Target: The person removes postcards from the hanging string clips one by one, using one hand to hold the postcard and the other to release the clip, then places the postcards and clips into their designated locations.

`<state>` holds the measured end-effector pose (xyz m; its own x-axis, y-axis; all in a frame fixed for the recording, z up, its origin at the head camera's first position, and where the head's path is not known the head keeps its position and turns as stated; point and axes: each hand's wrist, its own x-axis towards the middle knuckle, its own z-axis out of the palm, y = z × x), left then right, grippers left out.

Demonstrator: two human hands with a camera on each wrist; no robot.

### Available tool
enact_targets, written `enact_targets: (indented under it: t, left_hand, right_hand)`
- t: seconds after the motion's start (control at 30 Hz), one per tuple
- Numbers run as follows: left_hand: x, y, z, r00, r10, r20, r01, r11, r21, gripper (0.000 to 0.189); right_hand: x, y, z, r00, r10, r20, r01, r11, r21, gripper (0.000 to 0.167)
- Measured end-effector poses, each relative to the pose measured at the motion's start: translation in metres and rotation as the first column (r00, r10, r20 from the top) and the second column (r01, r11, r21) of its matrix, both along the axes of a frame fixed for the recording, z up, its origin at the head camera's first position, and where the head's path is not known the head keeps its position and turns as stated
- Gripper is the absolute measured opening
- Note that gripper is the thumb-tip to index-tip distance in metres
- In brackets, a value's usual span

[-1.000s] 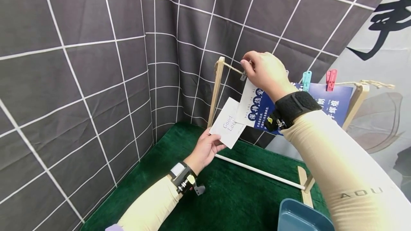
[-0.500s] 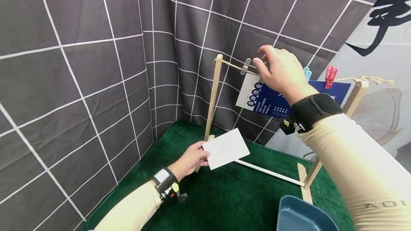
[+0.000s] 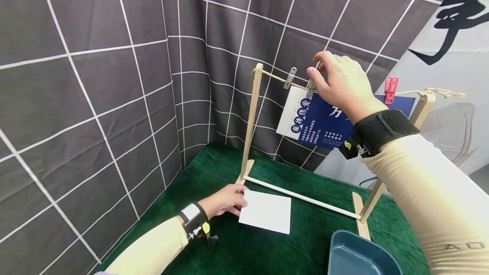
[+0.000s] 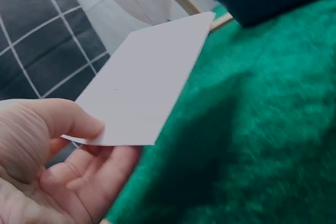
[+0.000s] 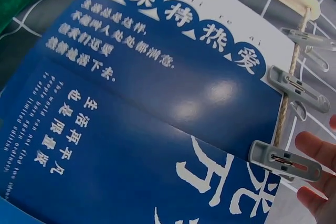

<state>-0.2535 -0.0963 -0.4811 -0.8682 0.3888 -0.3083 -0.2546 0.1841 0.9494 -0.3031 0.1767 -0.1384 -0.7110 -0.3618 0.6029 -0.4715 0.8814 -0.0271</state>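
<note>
My left hand (image 3: 229, 200) pinches a blank-looking white card (image 3: 266, 212) by its left end, thumb on top and fingers beneath in the left wrist view. The card is held low over the green cloth. At the line, my right hand (image 3: 344, 82) is raised with its fingers spread around the tail of a grey clothes peg (image 5: 286, 161); a firm grip does not show. That peg bites the top edge of the blue cards (image 5: 173, 93) printed with white characters. Another grey peg (image 5: 299, 87) sits beside it on the card, and a third grey peg (image 3: 290, 77) is on the bare rope.
A wooden stand (image 3: 252, 118) carries the rope, with a white rod (image 3: 302, 196) low across it. One pink peg (image 3: 390, 90) clips the cards at the right. A blue tray (image 3: 363, 251) is at front right on the green cloth (image 3: 214, 249). Grid-patterned curtains hang behind.
My left hand has brought the white card down and away from the hanging cards. My right hand has moved right along the rope, off the leftmost grey peg.
</note>
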Motion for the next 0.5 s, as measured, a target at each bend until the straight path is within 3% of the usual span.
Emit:
enact_targets:
  t: [0.23, 0.5]
  left_hand:
    - [0.015, -0.006, -0.012, 0.999, -0.019, -0.05, 0.008, 0.977, -0.212, 0.037]
    - [0.024, -0.007, -0.012, 0.984, -0.052, -0.17, -0.028, 0.899, -0.438, 0.031]
  right_hand:
    - [-0.002, 0.001, -0.001, 1.0, 0.007, -0.017, -0.007, 1.0, 0.009, 0.042]
    - [-0.003, 0.0, -0.005, 1.0, -0.004, -0.027, 0.004, 1.0, 0.007, 0.042]
